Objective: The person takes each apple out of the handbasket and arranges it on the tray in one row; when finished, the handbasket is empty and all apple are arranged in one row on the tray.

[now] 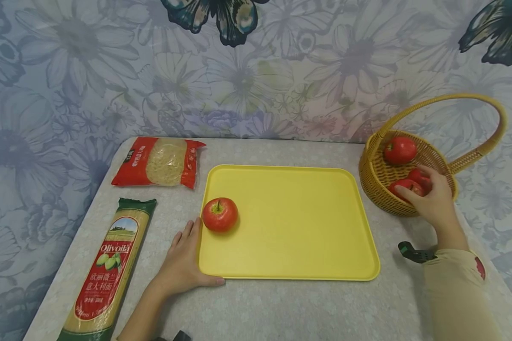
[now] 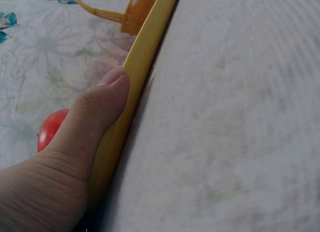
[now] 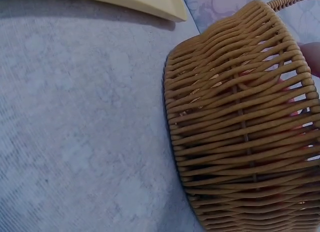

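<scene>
A red apple (image 1: 220, 215) sits on the left part of the yellow tray (image 1: 290, 222). My left hand (image 1: 183, 265) lies at the tray's near left corner, its straight fingers along the left side and its thumb against the front edge. In the left wrist view the thumb (image 2: 100, 104) presses on the tray's rim (image 2: 145, 46). My right hand (image 1: 437, 201) reaches into the wicker basket (image 1: 375, 189), fingers and thumb curled about a red apple (image 1: 420, 177). Two more apples lie there, one under the thumb (image 1: 406, 188) and one farther back (image 1: 400, 150).
A red-ended bag of noodles (image 1: 166, 161) lies at the back left of the table, with a long pack of spaghetti (image 1: 104, 270) in front of it. The basket's tall handle (image 1: 497, 123) leans out to the right. A flowered wall (image 1: 247, 80) stands behind the table.
</scene>
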